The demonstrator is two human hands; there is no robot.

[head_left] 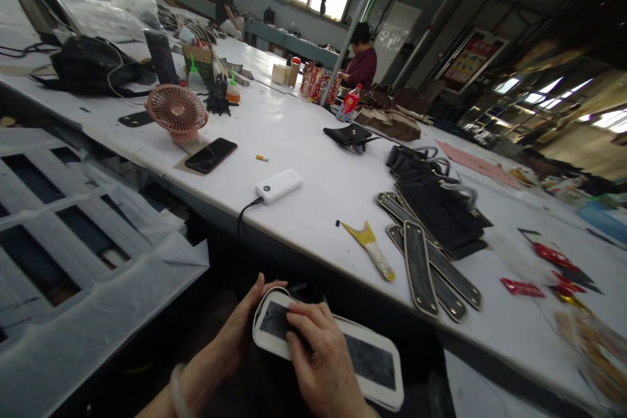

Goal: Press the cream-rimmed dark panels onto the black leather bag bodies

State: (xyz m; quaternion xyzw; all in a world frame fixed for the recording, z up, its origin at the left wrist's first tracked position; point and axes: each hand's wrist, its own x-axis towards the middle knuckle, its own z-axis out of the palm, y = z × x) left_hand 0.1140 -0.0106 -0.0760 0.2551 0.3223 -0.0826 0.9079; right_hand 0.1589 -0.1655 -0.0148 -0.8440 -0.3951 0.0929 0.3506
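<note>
Below the table's near edge I hold a long rounded strap piece (pixel 362 360), black in the middle with a pale border. My left hand (pixel 240 333) is closed around its left end, thumb curled over the top. My right hand (pixel 321 359) lies on its face with the fingers pressed down on the black middle. Several more such strap pieces (pixel 421 268) lie stacked on the white table (pixel 304 137) to the right, beside a pile of black bag parts (pixel 441 202).
A yellow-handled tool (pixel 372 248), a white power bank (pixel 278 185) with cable, a black phone (pixel 210 155) and a pink fan (pixel 177 111) sit on the table. Red wrappers (pixel 553 258) lie at right. Two people work at the far end. Covered racks stand at left.
</note>
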